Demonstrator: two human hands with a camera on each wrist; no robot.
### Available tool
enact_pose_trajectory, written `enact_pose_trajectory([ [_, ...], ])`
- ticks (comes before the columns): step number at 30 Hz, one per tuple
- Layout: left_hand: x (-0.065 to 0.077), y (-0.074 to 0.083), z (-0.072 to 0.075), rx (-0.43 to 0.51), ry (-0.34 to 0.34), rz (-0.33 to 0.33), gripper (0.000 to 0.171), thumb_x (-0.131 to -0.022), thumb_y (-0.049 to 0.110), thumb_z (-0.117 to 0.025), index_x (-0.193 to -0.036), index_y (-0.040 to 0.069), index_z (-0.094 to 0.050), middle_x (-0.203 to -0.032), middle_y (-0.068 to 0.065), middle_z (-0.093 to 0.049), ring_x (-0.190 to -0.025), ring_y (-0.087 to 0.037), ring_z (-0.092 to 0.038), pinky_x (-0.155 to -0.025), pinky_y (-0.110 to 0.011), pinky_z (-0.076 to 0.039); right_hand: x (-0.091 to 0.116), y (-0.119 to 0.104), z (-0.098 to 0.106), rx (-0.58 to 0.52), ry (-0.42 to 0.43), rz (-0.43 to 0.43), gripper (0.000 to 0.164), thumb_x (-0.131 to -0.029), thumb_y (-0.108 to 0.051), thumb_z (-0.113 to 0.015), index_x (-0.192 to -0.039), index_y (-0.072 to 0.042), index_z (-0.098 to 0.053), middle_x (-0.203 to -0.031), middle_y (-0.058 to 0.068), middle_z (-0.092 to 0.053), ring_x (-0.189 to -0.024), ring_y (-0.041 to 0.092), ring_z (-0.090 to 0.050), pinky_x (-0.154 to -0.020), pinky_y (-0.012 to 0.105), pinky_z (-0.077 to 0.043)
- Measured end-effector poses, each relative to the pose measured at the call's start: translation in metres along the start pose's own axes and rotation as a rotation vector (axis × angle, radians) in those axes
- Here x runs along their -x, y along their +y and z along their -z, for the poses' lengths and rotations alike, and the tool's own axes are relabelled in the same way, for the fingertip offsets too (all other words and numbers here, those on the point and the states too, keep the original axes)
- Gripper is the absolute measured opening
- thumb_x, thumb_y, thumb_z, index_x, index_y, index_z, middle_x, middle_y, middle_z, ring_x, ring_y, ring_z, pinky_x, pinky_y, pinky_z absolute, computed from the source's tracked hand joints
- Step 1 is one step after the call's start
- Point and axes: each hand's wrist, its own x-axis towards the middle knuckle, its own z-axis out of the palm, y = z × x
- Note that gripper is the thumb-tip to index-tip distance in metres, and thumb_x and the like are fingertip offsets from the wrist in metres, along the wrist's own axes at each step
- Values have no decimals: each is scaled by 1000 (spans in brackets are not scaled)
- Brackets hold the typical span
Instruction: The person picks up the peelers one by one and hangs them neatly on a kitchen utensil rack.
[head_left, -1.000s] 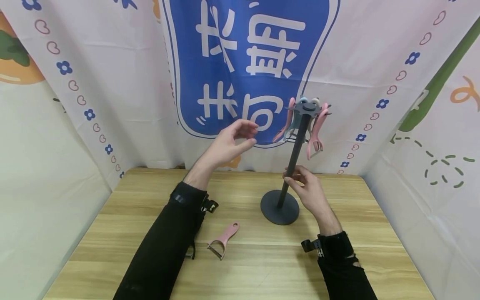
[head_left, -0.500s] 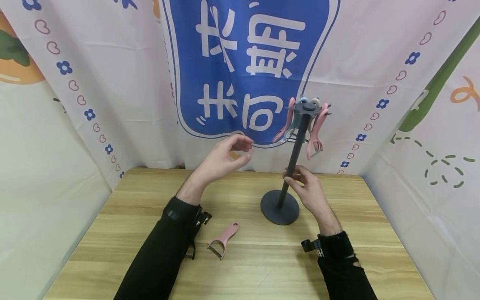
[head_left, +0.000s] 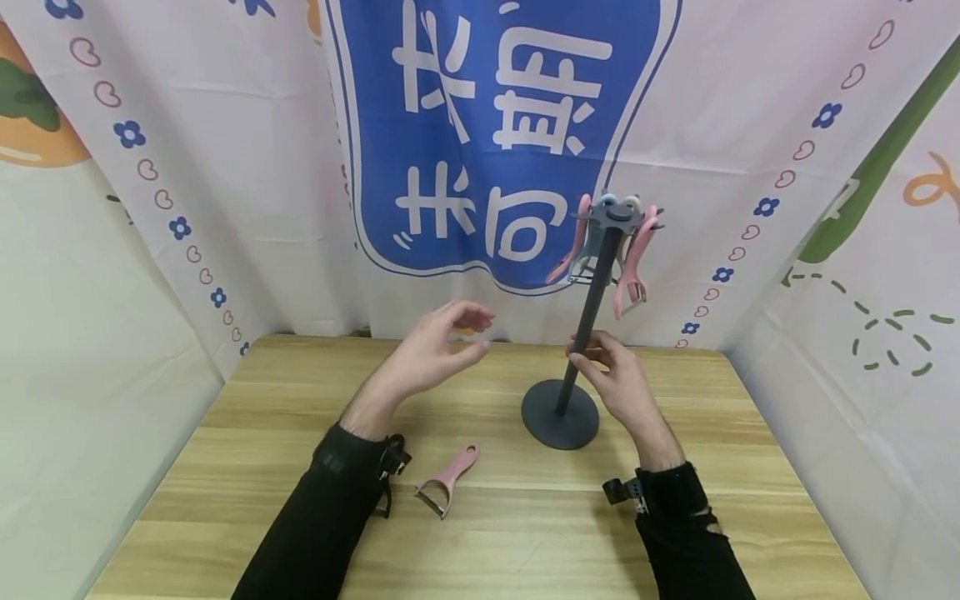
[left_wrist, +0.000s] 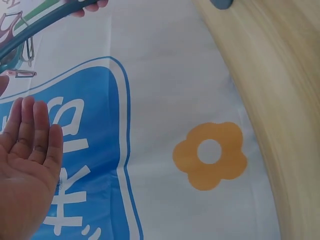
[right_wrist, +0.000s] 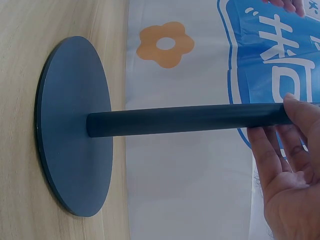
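Note:
My right hand [head_left: 621,385] pinches the dark pole of a round-based rack stand [head_left: 588,312] between thumb and fingers. In the right wrist view the thumb lies on one side of the pole [right_wrist: 175,120], the fingers on the other. From the stand's top hang a pink peeler [head_left: 636,258], a second pink peeler [head_left: 577,242], a blue one, and a pale one mostly hidden. My left hand [head_left: 427,354] is in the air left of the stand, fingers relaxed, holding nothing. On the wooden table lies a pink peeler [head_left: 453,471]; beside it a dark-edged peeler [head_left: 386,502] is mostly hidden by the left sleeve.
The wooden table [head_left: 525,542] ends at a white curtain [head_left: 285,208] with a large blue printed sign. More printed cloth stands along the left and right sides. Dark camera straps sit on both wrists.
My left hand has moved down and to the left, away from the stand's top. My right hand, the stand and the peelers have stayed in place.

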Motion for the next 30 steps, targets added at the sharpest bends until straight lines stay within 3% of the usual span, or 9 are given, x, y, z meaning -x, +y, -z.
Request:
enact_pose_trajectory([
  [6,12,-3,-6,-37,0,-10,41,-97,33,-71,-135,23,-60,-125,3,-63,-117,-11,-57,-103,-38,-48,1,-3,1,16,-5,-2,30,-100,-5,-66,-130,-2,-63,-121,19,-69,-113,31,-67,-97,48,-55],
  [17,30,-9,-23,-109,-32,51,38,-96,33,-72,-131,21,-62,-120,6,-64,-106,-7,-61,-94,-32,-53,0,2,0,12,-1,8,30,-100,-7,-66,-130,-3,-63,-120,18,-70,-113,32,-67,-97,48,-55],
  [30,40,-15,-40,-342,-129,69,42,-93,32,-76,-128,12,-63,-114,0,-65,-103,-13,-60,-89,-30,-53,0,1,0,6,2,28,30,-100,-6,-66,-129,-2,-63,-119,18,-70,-111,30,-68,-98,49,-55],
])
